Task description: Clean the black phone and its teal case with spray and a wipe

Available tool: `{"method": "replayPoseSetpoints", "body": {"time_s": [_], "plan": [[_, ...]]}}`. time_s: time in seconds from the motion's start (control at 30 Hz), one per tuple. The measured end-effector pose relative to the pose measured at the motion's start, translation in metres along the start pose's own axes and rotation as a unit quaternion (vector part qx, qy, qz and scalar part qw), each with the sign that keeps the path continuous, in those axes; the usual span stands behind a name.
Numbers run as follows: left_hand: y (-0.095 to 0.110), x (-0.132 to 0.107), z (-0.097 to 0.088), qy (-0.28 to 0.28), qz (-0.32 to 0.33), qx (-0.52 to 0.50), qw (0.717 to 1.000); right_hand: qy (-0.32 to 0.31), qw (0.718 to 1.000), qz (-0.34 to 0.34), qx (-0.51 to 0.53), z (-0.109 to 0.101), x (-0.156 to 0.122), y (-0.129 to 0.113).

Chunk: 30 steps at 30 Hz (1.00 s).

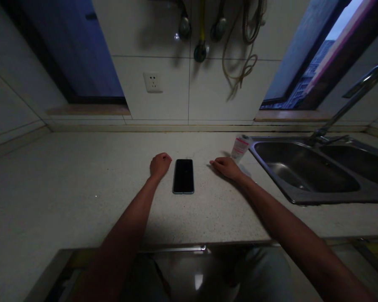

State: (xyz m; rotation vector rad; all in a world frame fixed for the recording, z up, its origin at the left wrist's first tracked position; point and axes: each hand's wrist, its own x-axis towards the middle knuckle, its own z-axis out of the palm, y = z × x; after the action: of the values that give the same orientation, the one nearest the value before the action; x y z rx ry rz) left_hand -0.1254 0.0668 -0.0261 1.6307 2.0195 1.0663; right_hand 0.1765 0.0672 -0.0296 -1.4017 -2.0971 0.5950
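Note:
A black smartphone (183, 176) lies face up, screen dark, on the speckled countertop (82, 180). My left hand (159, 164) rests on the counter just left of the phone, curled into a loose fist with nothing visible in it. My right hand (227, 166) lies palm down to the right of the phone, fingers together and pointing toward it, holding nothing. Neither hand touches the phone.
A small white tube with pink print (240, 147) stands beside my right hand, at the rim of a steel double sink (302, 197) with a tap (349, 100). A wall socket (153, 82), hanging utensils (200, 50) and a rope (242, 67) are on the tiled wall behind.

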Motion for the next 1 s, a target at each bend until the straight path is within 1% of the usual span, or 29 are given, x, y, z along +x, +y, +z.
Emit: {"method": "replayPoseSetpoints", "body": {"time_s": [0.07,0.17,0.23,0.3,0.33,0.4,0.53,0.57,0.63,0.7,0.77,0.87,1.0], "plan": [[0.003,-0.002,-0.002,0.020,-0.002,-0.011,1.000,-0.005,0.999,-0.017,-0.046,0.001,-0.001,-0.003],[0.012,-0.008,-0.006,0.067,-0.009,0.016,0.998,-0.009,0.996,-0.021,-0.090,0.002,-0.004,-0.009],[0.019,-0.015,-0.008,0.070,-0.013,0.033,0.997,-0.010,0.995,-0.021,-0.099,0.004,-0.007,-0.016],[0.027,-0.023,-0.006,0.048,-0.021,0.014,0.999,-0.013,0.994,-0.029,-0.100,0.009,-0.011,-0.025],[0.031,-0.028,-0.004,0.030,-0.020,0.005,0.999,-0.017,0.994,-0.034,-0.102,0.011,-0.012,-0.028],[0.036,-0.037,0.001,0.012,-0.019,-0.014,1.000,-0.023,0.993,-0.035,-0.109,0.017,-0.014,-0.034],[0.042,-0.056,0.013,-0.005,0.015,-0.036,0.999,-0.001,0.993,0.005,-0.116,0.026,-0.015,-0.040],[0.044,-0.059,0.014,-0.014,0.028,-0.018,0.999,0.004,0.993,0.014,-0.118,0.026,-0.015,-0.040],[0.048,-0.065,0.014,-0.052,0.046,0.060,0.996,0.008,0.992,0.022,-0.125,0.027,-0.016,-0.041],[0.053,-0.067,0.012,-0.096,0.055,0.157,0.981,0.006,0.991,0.020,-0.131,0.026,-0.016,-0.042],[0.057,-0.067,0.009,-0.119,0.061,0.223,0.966,0.003,0.991,0.014,-0.135,0.025,-0.017,-0.043],[0.060,-0.064,0.005,-0.125,0.058,0.243,0.960,-0.005,0.991,0.002,-0.134,0.024,-0.017,-0.042],[0.061,-0.058,0.001,-0.112,0.042,0.192,0.974,-0.022,0.991,-0.020,-0.128,0.022,-0.016,-0.041]]}}
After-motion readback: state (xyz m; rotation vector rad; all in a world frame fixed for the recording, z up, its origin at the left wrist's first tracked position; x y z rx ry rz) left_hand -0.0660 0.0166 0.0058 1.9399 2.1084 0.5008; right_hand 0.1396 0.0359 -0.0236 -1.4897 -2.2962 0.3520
